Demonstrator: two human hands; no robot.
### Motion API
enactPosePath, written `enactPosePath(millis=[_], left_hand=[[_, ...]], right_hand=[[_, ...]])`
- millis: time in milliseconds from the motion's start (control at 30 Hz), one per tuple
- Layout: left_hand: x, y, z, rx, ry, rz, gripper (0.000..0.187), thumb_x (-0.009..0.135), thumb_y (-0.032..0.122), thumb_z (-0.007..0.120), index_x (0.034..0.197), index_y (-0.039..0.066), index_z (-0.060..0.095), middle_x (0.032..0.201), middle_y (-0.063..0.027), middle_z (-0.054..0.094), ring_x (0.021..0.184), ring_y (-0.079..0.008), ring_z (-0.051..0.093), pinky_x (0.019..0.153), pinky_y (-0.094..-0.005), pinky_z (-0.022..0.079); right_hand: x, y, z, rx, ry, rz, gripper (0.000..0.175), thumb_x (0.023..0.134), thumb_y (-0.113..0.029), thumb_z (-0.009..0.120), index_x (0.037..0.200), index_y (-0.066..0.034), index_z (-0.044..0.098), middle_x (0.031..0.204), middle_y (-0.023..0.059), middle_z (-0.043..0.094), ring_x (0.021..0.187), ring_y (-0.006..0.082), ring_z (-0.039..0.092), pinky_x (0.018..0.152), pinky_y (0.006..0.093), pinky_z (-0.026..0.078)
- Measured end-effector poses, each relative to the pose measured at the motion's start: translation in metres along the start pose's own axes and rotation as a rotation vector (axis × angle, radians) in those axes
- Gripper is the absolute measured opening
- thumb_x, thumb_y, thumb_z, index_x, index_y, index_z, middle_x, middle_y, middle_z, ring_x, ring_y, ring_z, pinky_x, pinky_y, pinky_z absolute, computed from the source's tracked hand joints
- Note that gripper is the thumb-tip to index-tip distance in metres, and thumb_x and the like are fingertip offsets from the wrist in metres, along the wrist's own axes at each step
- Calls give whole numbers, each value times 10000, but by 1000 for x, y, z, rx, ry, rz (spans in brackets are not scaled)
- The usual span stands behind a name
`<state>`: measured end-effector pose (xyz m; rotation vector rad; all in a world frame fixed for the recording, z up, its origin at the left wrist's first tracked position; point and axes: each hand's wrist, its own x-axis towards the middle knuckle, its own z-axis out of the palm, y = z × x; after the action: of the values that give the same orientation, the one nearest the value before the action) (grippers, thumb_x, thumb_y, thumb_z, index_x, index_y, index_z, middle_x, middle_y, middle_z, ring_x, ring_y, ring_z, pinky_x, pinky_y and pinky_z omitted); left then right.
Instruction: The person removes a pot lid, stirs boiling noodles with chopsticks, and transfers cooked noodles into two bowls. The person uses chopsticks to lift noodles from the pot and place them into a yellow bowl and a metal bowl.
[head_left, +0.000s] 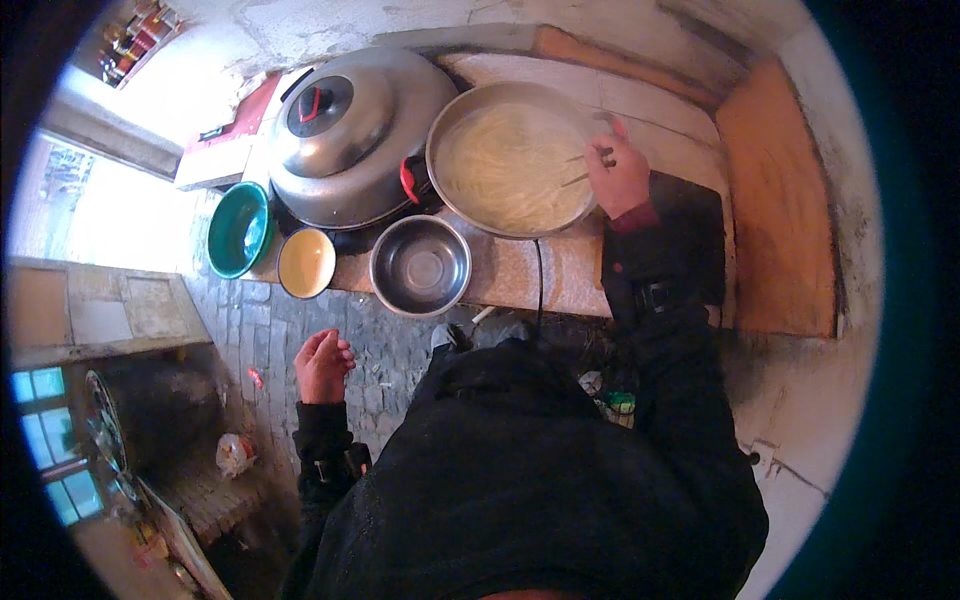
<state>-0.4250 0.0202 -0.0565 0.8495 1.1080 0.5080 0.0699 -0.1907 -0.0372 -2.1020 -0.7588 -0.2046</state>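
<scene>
My right hand (616, 176) grips a pair of chopsticks (576, 180) at the right rim of a wide, round metal pan (437, 184). The sticks' ends point left over the pale, yellowish strands in liquid (514, 161), which look like noodles. Part of the pan's right rim is hidden by this hand, and a red handle (619, 126) shows just beyond it. Low on the left, away from the counter, my left hand (324, 366) hangs over the floor. Its fingers are loosely curled in, with nothing visible in them.
A large domed metal lid (405, 90) covers a vessel left of the pan. Along the counter's front edge stand a steel bowl (421, 270), a yellow bowl (307, 262) and a green basin (240, 229). A black cable (539, 277) hangs down the counter front. An orange-brown board (780, 217) stands right.
</scene>
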Motion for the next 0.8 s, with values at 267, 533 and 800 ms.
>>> enactPosePath(millis=[267, 533, 800], left_hand=[[30, 13, -20, 19, -112, 13, 209, 973, 175, 639, 1101, 18, 584, 817, -72, 638, 631, -163, 606, 563, -300, 503], [30, 10, -65, -40, -89, -39, 204, 973, 167, 643, 1099, 18, 583, 816, -73, 637, 625, -165, 607, 556, -303, 509], [39, 12, -77, -21, -93, -56, 206, 979, 168, 632, 1104, 14, 579, 812, -66, 630, 619, -158, 604, 552, -300, 509]], right_hand=[[-36, 1, 58, 580, 91, 588, 105, 895, -87, 638, 877, 14, 658, 719, 101, 669, 598, 218, 694, 510, 326, 574], [-11, -27, 75, 974, 352, 570, 145, 895, -62, 655, 987, 48, 633, 842, 145, 666, 609, 247, 688, 538, 343, 616], [-14, -29, 108, 331, 24, 264, 160, 911, -128, 654, 932, 29, 680, 735, 93, 678, 593, 205, 712, 530, 303, 575]])
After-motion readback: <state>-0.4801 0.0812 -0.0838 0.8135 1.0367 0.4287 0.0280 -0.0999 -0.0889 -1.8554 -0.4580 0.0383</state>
